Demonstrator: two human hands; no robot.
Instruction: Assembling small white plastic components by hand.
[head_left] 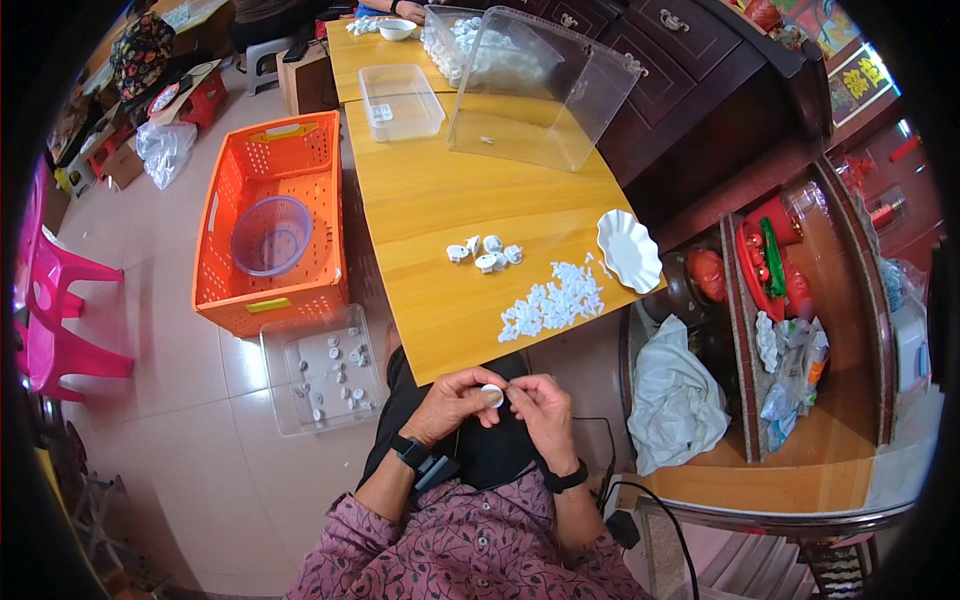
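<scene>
Above my lap, at the near edge of the wooden table (pixel 440 335), my left hand (pixel 450 408) pinches a small round white piece (pixel 492 394) between thumb and fingers. Close against it, my right hand (pixel 542 412) has thumb and forefinger pressed together at the piece's edge; whatever they grip is too small to make out. On the table ahead lies a loose pile of tiny white plastic parts (pixel 552 304). Just beyond it sits a cluster of several rounded white pieces with dark spots (pixel 487 255). A white scalloped dish (pixel 628 250) stands at the table's right edge.
Left of the table are an orange crate (pixel 215 250) holding a purple basket (pixel 272 236), and a clear tray (pixel 283 400) with several white pieces. Clear containers (pixel 402 103) stand farther back. Pink stools (pixel 75 320) are left, a shelf (pixel 740 380) right; a black cable (pixel 660 510) hangs nearby.
</scene>
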